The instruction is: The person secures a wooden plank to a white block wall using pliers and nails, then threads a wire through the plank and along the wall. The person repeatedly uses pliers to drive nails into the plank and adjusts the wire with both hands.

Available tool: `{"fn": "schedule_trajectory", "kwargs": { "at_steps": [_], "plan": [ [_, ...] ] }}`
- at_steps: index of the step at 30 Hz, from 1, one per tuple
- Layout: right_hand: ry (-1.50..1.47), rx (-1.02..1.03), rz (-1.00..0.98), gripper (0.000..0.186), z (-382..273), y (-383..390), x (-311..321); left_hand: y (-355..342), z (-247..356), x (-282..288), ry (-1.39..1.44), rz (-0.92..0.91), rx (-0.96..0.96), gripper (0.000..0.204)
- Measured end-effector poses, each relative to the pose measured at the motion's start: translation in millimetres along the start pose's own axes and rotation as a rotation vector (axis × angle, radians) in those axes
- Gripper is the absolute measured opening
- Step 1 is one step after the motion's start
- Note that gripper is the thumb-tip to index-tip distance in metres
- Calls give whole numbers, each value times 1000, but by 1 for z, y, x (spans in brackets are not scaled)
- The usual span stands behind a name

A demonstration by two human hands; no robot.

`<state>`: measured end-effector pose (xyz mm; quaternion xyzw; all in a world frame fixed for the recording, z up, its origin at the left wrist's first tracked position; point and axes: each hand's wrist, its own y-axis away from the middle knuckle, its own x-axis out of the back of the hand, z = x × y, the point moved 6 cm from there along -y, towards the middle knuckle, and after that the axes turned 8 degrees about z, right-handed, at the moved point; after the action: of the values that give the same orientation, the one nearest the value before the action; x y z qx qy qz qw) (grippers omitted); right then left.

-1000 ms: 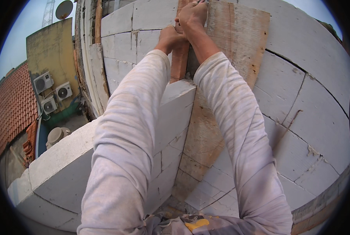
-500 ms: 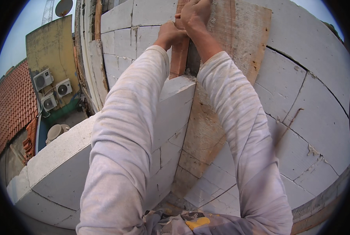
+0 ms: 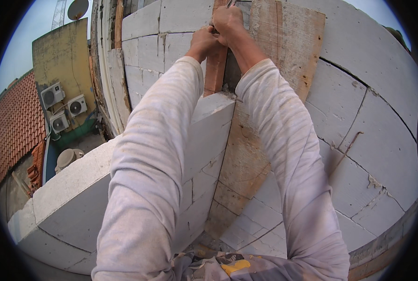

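Note:
At the top centre, my right hand (image 3: pixel 227 22) is closed round a metal tool (image 3: pixel 231 3), of which only a short end shows above the fist. My left hand (image 3: pixel 205 43) is curled just below and left of it, against an upright reddish wooden strip (image 3: pixel 213 77); whatever its fingers grip is hidden. Behind my right forearm a wide weathered board (image 3: pixel 298 42) stands against white block walling. Below my hands, the top of a low white block wall (image 3: pixel 71 180) runs from the corner toward the lower left.
A tall block wall (image 3: pixel 368 122) fills the right, with a thin rusty rod (image 3: pixel 354 143) in front. Beyond the low wall lie a yellow wall (image 3: pixel 59 56), air-conditioner units (image 3: pixel 59 122), a tiled roof (image 3: pixel 17 126) and old timber (image 3: pixel 117 84) beside the far blocks.
Over the last second my hands have shifted slightly, rising and then settling a little; my right fist has moved a little left and down in the last half second, still closed.

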<state>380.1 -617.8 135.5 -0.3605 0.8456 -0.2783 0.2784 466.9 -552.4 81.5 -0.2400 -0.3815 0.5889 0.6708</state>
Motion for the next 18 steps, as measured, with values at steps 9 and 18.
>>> {"fn": "schedule_trajectory", "kwargs": {
  "at_steps": [9, 18],
  "plan": [
    [-2, 8, 21, 23, 2, 3, -3, -14, -21, -8, 99, 28, -4, 82],
    [224, 218, 220, 31, -41, 42, 6, -13, -15, -2, -159, 14, 9, 68]
  ]
}}
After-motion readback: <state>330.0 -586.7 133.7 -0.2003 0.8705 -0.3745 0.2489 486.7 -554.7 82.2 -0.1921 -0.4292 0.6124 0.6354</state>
